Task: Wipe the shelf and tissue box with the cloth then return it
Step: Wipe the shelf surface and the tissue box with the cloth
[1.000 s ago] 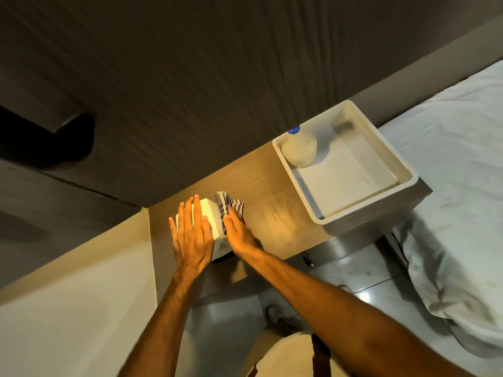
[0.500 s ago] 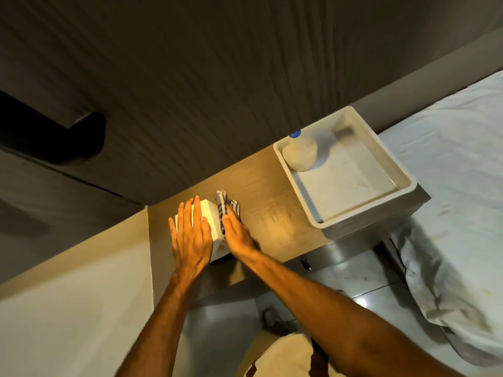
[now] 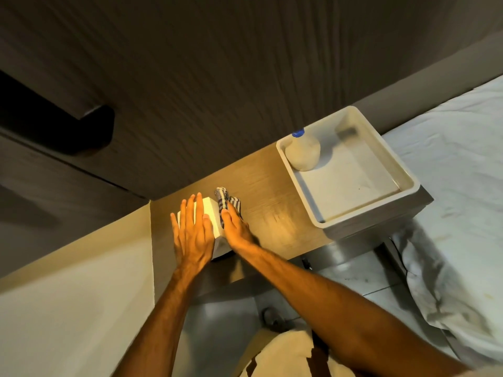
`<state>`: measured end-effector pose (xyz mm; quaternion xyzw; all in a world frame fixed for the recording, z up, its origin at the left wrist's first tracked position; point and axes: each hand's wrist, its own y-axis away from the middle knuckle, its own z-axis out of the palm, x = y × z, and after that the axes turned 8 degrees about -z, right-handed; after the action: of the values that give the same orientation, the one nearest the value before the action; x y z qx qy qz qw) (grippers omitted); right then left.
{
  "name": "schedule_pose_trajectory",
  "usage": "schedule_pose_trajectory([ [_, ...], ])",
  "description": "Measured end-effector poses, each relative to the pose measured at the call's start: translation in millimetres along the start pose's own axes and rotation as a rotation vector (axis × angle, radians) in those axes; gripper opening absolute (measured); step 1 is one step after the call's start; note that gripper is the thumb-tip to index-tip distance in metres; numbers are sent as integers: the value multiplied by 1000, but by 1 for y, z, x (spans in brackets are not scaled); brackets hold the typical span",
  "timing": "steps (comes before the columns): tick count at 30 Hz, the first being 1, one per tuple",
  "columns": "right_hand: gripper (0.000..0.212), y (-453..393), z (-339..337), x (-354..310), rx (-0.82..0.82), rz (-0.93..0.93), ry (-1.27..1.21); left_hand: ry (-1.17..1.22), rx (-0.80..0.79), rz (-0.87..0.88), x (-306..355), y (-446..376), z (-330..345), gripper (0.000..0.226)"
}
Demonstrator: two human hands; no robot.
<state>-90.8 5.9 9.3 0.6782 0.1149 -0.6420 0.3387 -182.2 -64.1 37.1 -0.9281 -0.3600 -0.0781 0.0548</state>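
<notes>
A white tissue box (image 3: 211, 213) stands on the wooden shelf (image 3: 269, 208) near its left end. My left hand (image 3: 193, 235) lies flat on top of the box, fingers straight and apart. My right hand (image 3: 235, 231) presses a striped grey-and-white cloth (image 3: 226, 201) against the box's right side; the cloth's end sticks out past my fingertips. Most of the box is hidden under my hands.
A white rectangular tray (image 3: 381, 148) sits on the shelf's right end with a round white bottle with a blue cap (image 3: 303, 152) in its back corner. White bedding (image 3: 460, 202) lies to the right. A dark wall panel rises behind; a pale wall borders the left.
My right hand with the cloth has stayed against the box's right side, shifting only slightly. The left hand has not moved on the box top.
</notes>
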Motion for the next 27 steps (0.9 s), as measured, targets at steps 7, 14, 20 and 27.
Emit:
schedule_pose_trajectory([
  [7,51,30,14,6,25,-104,-93,24,-2,-2,2,0,-1,72],
  [14,52,-3,-4,5,-36,19,17,-7,-9,9,6,2,-5,75],
  [20,55,50,14,12,-3,-98,-102,8,-12,30,1,0,-2,94],
  [27,51,-2,3,-6,-35,-46,-41,-13,-11,-5,-1,1,0,71],
])
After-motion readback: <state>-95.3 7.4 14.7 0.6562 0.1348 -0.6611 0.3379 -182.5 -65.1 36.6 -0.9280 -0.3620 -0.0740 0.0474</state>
